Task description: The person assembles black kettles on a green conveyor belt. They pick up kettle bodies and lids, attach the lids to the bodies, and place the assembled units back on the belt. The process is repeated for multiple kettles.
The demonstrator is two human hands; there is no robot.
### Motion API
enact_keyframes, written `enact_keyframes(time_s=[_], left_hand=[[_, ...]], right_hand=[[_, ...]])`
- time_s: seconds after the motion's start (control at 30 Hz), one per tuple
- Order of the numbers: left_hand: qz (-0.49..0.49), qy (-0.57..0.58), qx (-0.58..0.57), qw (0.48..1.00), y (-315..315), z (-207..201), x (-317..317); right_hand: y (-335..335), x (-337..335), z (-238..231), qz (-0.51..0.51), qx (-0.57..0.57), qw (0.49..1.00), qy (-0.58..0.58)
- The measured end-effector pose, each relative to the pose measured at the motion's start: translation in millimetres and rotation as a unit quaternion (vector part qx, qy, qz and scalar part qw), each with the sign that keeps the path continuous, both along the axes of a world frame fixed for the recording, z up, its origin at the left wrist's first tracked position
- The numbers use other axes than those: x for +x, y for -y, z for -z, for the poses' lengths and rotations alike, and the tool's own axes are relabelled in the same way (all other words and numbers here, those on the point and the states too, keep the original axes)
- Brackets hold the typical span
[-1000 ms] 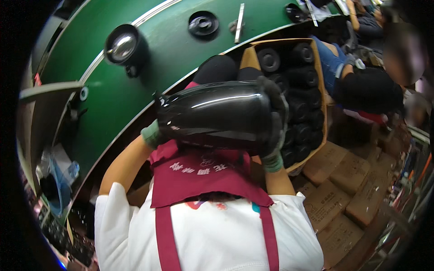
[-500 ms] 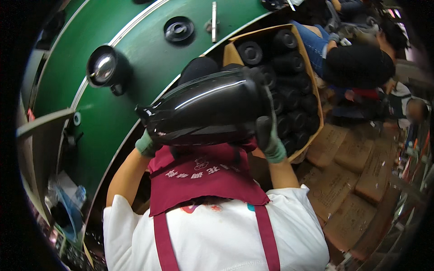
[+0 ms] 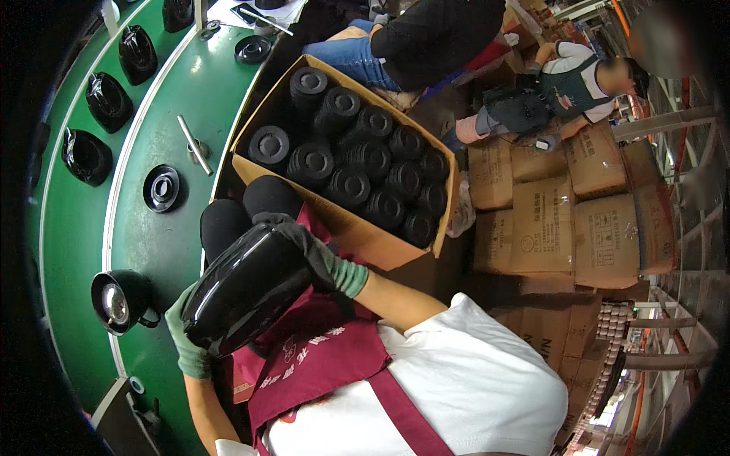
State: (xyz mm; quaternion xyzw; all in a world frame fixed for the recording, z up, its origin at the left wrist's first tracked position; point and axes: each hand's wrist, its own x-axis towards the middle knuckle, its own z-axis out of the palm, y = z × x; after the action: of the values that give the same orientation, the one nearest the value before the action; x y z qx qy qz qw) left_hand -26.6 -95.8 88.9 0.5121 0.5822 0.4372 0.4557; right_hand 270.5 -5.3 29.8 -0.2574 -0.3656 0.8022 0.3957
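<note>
Between both my hands is a glossy black jug body (image 3: 247,285), held tilted above my lap with its long side slanting down to the left. My left hand (image 3: 188,334), in a green glove, grips its lower left end, with the fingers partly hidden behind it. My right hand (image 3: 323,258), in a green glove with dark fingers, is wrapped over its upper right end. On the green work surface (image 3: 163,251) to the left lies another black jug body (image 3: 118,302) with a shiny metal inside. Beyond it sits a round black disc-shaped part (image 3: 162,188).
An open carton (image 3: 251,171) full of upright black cylindrical parts stands ahead of my knees. Several black jugs (image 3: 109,101) line the far belt. A metal rod (image 3: 195,144) stands on the work surface. Stacked cartons (image 3: 544,228) and two people are to the right.
My view has swung to the right, bringing the carton and the belt's jugs into fuller view. The held jug body has turned from nearly level to a steep slant, both hands still on it.
</note>
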Motion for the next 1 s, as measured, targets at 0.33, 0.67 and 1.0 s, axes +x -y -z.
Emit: enact_keyframes(time_s=[0.33,0.67,1.0], left_hand=[[0.074,0.097,0.068,0.990,-28.5,-90.6,61.6],[-0.010,-0.366,0.290,0.884,-3.0,-92.4,94.8],[-0.069,-0.383,0.343,0.855,0.5,-80.0,114.0]], right_hand=[[38.2,52.1,50.9,0.091,-0.194,0.977,-0.025],[32.2,55.1,61.0,0.048,-0.194,0.959,-0.203],[49.7,46.2,49.7,0.102,-0.197,0.960,-0.173]])
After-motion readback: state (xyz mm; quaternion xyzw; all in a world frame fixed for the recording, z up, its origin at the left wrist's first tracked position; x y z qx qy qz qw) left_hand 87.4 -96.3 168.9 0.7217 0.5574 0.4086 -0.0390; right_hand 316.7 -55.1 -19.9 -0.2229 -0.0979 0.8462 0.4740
